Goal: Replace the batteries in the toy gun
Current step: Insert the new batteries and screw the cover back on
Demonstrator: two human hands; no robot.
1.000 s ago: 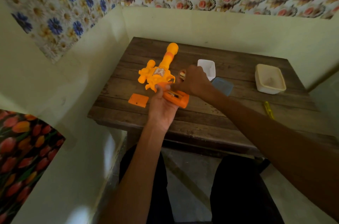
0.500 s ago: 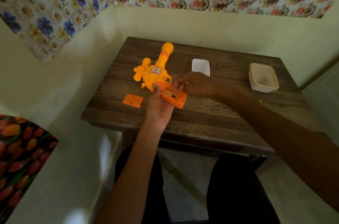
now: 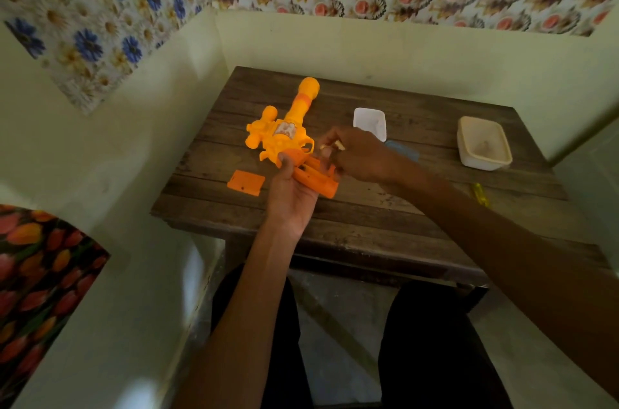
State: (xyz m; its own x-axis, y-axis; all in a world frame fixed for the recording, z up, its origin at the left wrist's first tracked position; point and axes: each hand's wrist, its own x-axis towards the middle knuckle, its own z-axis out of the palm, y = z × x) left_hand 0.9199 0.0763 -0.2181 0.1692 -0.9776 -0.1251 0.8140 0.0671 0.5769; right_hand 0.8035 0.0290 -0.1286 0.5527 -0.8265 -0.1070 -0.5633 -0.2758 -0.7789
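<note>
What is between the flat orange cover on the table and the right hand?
Head view: the left hand, holding the toy gun by its grip, lies between the orange cover and the right hand.

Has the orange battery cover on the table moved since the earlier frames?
No. The battery cover keeps its spot on the wooden table, near its left front corner; only the camera shifted.

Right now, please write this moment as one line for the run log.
left hand: grips toy gun | right hand: pinches pale battery near gun's handle | cover: off, lying on table
</note>
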